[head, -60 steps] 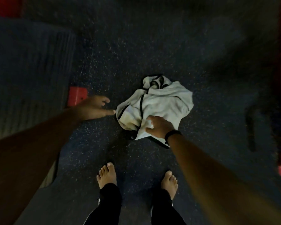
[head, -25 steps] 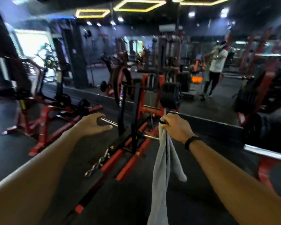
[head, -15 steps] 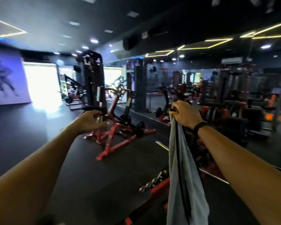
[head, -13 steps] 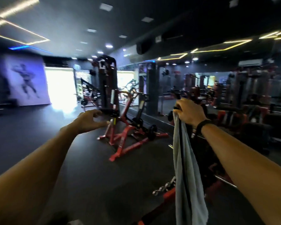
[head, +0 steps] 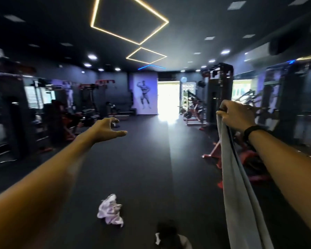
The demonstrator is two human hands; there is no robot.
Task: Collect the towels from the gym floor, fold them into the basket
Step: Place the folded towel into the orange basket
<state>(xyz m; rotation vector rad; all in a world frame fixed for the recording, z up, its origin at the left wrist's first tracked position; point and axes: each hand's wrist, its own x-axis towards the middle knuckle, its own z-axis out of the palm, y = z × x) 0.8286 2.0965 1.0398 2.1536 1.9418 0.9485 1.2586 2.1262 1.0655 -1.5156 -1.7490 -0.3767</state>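
One towel held up, one on the floor.

The right hand [head: 236, 115] grips the grey towel [head: 239, 177], which hangs down. The left hand [head: 106, 129] reaches out, fingers loose, holding nothing. A crumpled towel [head: 110, 211] lies below it on the wide dark floor [head: 144, 159], machines [head: 196, 112] along both sides.

Dark rubber gym floor [head: 142, 168], crumpled pale towel [head: 110, 211] lying on it, a blurred dark-and-white heap [head: 171, 236] just right of the towel and nearer the camera, red machine frames [head: 214, 153] standing well beyond the towel to its right

Grey towel [head: 237, 177] hanging lengthwise; crumpled white towel [head: 110, 211] on floor.
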